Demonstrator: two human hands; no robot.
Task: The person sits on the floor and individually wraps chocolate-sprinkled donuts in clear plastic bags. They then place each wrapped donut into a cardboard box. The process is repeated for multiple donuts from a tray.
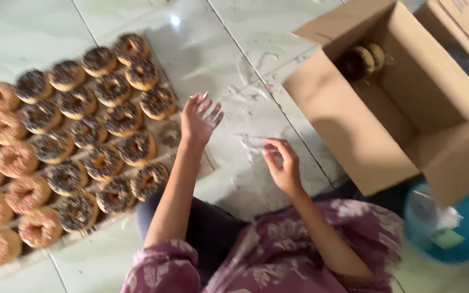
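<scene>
My left hand (200, 118) hovers with fingers spread just right of a flat tray (165, 133) covered with rows of doughnuts; it holds nothing. The nearest doughnut (158, 102) has dark sprinkles. Doughnuts (16, 159) further left carry pale pinkish topping. My right hand (281, 161) hangs over the tiled floor (229, 70) with fingers loosely curled and apart, empty. An open cardboard box (408, 103) stands to the right, with a few doughnuts (360, 61) at its far inner corner.
A blue round container (445, 228) with a clear wrapper in it sits by my right knee, below the box. Pale smears mark the floor tiles between the tray and the box. My purple floral sleeves fill the bottom of the view.
</scene>
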